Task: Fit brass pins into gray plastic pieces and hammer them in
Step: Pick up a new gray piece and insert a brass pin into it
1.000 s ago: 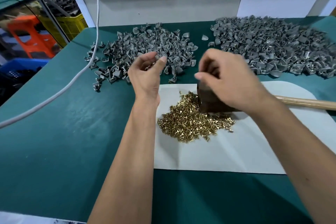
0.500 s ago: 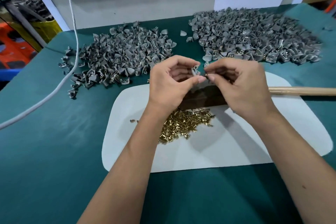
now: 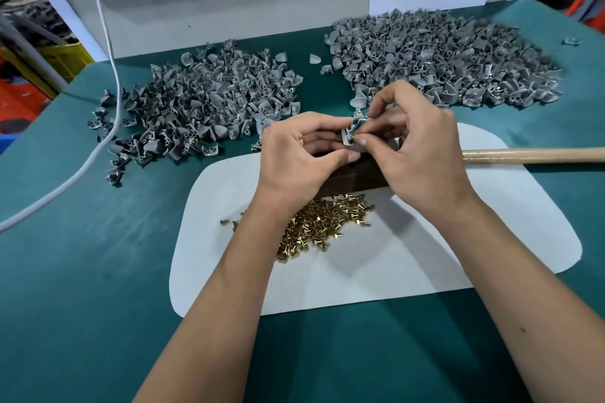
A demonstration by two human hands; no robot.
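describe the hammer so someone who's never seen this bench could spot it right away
Start at the white mat in the middle of the green table. Along its far edge lies the hammer, dark head hidden under the hands, pale wooden handle pointing right: the only long wooden thing there.

On the table (image 3: pixel 82 271), two heaps of plastic pieces lie toward the far edge, one left (image 3: pixel 203 108), one right (image 3: pixel 442 56). Nearer, a mat (image 3: pixel 425 255) carries the pins (image 3: pixel 320 226) and, apparently, a hammer (image 3: pixel 530 154).
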